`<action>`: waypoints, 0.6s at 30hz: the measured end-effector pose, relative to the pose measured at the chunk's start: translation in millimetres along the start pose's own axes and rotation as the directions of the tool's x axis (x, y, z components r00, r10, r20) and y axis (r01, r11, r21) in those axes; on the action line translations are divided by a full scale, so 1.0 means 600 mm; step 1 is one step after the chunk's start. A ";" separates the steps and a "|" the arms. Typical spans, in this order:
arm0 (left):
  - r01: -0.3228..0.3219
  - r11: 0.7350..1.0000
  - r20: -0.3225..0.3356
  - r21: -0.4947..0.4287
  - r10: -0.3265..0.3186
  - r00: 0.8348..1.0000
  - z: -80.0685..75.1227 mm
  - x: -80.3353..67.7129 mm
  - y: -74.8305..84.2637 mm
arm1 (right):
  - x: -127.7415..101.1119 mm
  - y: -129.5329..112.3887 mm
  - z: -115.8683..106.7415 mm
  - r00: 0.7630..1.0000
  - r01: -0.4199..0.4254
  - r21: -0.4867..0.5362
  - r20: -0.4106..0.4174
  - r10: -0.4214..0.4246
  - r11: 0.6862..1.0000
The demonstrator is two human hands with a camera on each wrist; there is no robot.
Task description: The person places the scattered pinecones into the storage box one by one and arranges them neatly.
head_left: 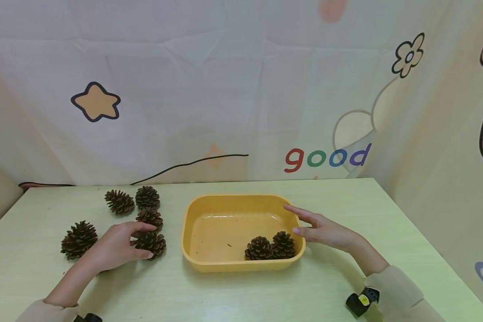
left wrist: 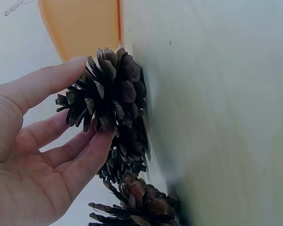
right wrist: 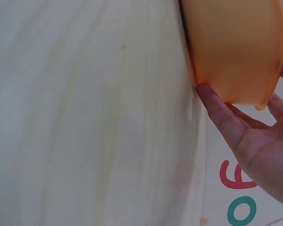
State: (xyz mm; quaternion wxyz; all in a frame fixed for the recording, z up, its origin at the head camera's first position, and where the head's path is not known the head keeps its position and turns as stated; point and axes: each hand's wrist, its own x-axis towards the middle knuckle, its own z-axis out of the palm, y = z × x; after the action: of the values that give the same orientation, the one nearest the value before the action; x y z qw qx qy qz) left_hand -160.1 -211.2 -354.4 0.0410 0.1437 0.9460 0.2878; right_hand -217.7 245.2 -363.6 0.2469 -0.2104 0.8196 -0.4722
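A pale green counter (head_left: 346,286) with a smooth, faintly streaked surface carries everything, backed by a thin printed curtain (head_left: 225,89) with a star, a flower and the word "good". On the counter sits a rounded rectangular yellow plastic tub (head_left: 193,223), glossy inside, with two pine cones in the tub (head_left: 270,247) lying side by side at its near right corner. The right hand (head_left: 324,230) lies with fingers straight and apart against the tub's right rim, thumb tip touching the outer wall. The left hand (head_left: 114,246) has its fingers and thumb curled round a pine cone (head_left: 152,243), brown, woody and spiky-scaled, on the counter just left of the tub. Four loose pine cones (head_left: 120,202) lie near it, farther left and behind.
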 end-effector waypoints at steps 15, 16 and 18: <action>0.021 1.000 -0.023 -0.018 -0.021 1.000 -0.003 -0.004 0.008 | 0.000 0.001 0.000 1.000 0.007 -0.002 0.005 -0.007 1.000; 0.013 1.000 -0.029 -0.017 -0.013 0.999 -0.004 -0.006 0.009 | 0.000 0.001 0.000 1.000 0.005 -0.001 0.004 -0.005 1.000; 0.005 1.000 -0.044 -0.023 -0.006 0.999 -0.006 -0.010 0.011 | 0.000 0.001 0.000 1.000 0.003 -0.002 0.003 -0.003 1.000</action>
State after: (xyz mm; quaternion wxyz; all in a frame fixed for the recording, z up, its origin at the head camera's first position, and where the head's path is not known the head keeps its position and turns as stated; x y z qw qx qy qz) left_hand -153.5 -209.3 -347.8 0.0228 0.1341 0.9437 0.3017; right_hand -217.7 245.7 -363.9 0.2473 -0.2124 0.8194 -0.4716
